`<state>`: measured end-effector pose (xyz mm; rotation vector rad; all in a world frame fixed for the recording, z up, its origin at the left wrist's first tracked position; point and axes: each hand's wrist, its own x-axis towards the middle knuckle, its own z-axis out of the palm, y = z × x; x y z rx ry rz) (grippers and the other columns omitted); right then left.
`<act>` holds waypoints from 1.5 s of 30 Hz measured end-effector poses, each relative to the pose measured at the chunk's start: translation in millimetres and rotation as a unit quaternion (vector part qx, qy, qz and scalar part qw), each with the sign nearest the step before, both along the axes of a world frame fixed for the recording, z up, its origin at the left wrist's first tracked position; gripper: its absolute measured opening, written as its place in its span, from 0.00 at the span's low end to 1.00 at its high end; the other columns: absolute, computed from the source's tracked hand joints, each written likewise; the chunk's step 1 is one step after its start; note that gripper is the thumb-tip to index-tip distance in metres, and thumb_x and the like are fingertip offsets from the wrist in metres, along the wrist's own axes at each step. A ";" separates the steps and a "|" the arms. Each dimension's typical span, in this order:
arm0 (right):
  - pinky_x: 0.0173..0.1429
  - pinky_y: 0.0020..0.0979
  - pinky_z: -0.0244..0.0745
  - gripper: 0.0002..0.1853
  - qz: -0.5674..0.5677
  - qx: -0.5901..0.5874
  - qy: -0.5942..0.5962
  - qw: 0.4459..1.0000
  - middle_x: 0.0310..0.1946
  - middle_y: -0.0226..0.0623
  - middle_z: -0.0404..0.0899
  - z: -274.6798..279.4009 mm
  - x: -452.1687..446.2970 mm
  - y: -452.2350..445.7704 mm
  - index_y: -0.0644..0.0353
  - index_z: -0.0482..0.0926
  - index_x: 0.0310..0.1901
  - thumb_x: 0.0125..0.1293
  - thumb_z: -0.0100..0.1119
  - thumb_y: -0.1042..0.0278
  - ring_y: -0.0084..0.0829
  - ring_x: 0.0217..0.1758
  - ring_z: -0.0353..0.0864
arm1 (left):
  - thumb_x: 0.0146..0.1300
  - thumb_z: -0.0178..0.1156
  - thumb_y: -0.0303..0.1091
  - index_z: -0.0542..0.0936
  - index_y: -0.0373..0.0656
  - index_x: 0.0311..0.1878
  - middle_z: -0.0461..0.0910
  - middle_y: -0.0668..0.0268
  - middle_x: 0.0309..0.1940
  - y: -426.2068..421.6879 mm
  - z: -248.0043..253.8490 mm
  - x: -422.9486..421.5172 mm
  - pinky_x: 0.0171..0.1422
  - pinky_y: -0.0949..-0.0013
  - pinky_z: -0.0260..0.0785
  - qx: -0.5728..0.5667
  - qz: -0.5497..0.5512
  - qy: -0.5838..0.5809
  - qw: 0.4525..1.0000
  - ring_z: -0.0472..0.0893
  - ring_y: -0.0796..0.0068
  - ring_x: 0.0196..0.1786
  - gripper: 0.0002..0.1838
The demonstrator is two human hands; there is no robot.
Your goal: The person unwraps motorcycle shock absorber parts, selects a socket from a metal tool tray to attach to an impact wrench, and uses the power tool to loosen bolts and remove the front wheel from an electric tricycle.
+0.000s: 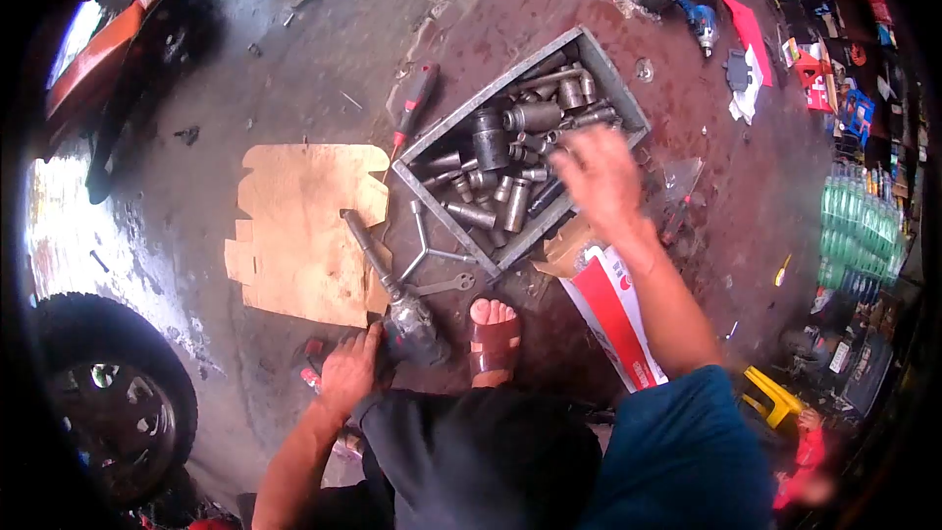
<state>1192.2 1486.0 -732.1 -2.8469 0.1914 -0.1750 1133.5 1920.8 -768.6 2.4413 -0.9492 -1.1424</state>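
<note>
A metal tray [444, 130] on the floor holds many loose sockets [533, 118] and extension pieces. Over its right side is my right hand [601, 175], blurred, its fingers pointing down to the sockets; whether they hold anything is unclear. At the lower left, my left hand [350, 365] rests by the body of an impact wrench [413, 328], whose long shaft lies over flattened cardboard [304, 226]. Its fingertips touch or almost touch the tool, and their grip is partly hidden. Beside the shaft lie a Y-shaped wrench [424, 251] and an open-ended wrench [444, 285].
A red screwdriver [419, 98] leans by the tray's left corner. A red and white box [613, 319] lies below my right forearm. A wheel [116, 402] stands at the lower left. A blue drill [702, 25] and green bottles [863, 221] are on the right, and a person in red [808, 456] is at the lower right.
</note>
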 end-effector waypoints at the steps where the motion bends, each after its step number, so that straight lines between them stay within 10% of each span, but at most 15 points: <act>1: 0.52 0.41 0.72 0.15 0.003 0.093 0.067 0.993 0.41 0.42 0.78 -2.9 -3.9 20.3 0.58 0.81 0.43 0.57 0.67 0.60 0.45 0.47 0.76 | 0.46 0.72 0.48 0.62 0.37 0.67 0.77 0.55 0.43 1.5 -1.3 0.0 0.54 0.60 0.71 -0.011 -0.005 -0.008 1.000 0.78 0.56 0.48 0.47; 10: 0.47 0.38 0.73 0.19 0.202 0.007 0.132 0.970 0.39 0.37 0.75 -35.4 -5.8 31.8 0.57 0.80 0.43 0.49 0.70 0.63 0.39 0.46 0.75 | 0.48 0.71 0.48 0.62 0.36 0.67 0.77 0.56 0.41 -4.2 2.7 2.7 0.53 0.62 0.71 0.009 -0.003 -0.007 1.000 0.78 0.58 0.46 0.46; 18: 0.52 0.41 0.72 0.18 0.008 0.097 0.132 0.987 0.43 0.44 0.72 6.2 -21.2 10.6 0.62 0.75 0.45 0.53 0.69 0.71 0.48 0.50 0.74 | 0.49 0.70 0.50 0.61 0.33 0.66 0.78 0.55 0.40 -10.1 -1.2 1.2 0.53 0.61 0.71 0.035 -0.015 -0.007 0.999 0.79 0.58 0.45 0.47; 25: 0.47 0.28 0.72 0.21 -0.086 0.349 0.020 0.933 0.43 0.35 0.73 -8.2 -30.1 24.7 0.61 0.75 0.45 0.50 0.73 0.71 0.28 0.44 0.75 | 0.47 0.71 0.52 0.60 0.32 0.66 0.78 0.53 0.42 -11.1 0.5 1.5 0.54 0.60 0.72 0.034 -0.020 -0.013 0.999 0.79 0.57 0.47 0.49; 32: 0.53 0.30 0.70 0.19 -0.042 0.326 0.005 0.944 0.45 0.36 0.75 18.2 -14.3 47.5 0.60 0.79 0.45 0.49 0.72 0.72 0.30 0.49 0.75 | 0.51 0.69 0.50 0.70 0.35 0.59 0.80 0.54 0.40 -31.2 36.0 34.2 0.52 0.59 0.73 0.069 -0.070 -0.012 0.995 0.80 0.56 0.46 0.37; 40: 0.62 0.30 0.67 0.24 -0.058 0.637 0.111 0.761 0.53 0.40 0.78 20.3 12.7 133.5 0.66 0.79 0.55 0.54 0.57 0.70 0.31 0.55 0.76 | 0.59 0.66 0.43 0.65 0.37 0.67 0.76 0.46 0.55 -87.2 92.0 68.0 0.60 0.51 0.70 -0.268 0.292 -0.064 0.916 0.77 0.44 0.56 0.36; 42: 0.57 0.28 0.71 0.22 -0.056 0.776 0.133 0.614 0.47 0.34 0.78 27.0 17.9 161.3 0.65 0.75 0.58 0.62 0.59 0.72 0.26 0.50 0.76 | 0.61 0.61 0.36 0.66 0.38 0.66 0.77 0.44 0.51 -105.7 90.6 57.6 0.56 0.50 0.71 -0.284 0.395 -0.066 0.871 0.78 0.42 0.51 0.30; 45: 0.53 0.27 0.72 0.23 0.000 0.752 0.154 0.641 0.45 0.31 0.78 55.0 37.8 215.3 0.63 0.72 0.59 0.62 0.63 0.72 0.24 0.47 0.77 | 0.62 0.62 0.33 0.64 0.38 0.68 0.78 0.47 0.49 -84.8 102.1 37.9 0.52 0.59 0.73 -0.324 0.553 -0.058 0.765 0.82 0.54 0.47 0.32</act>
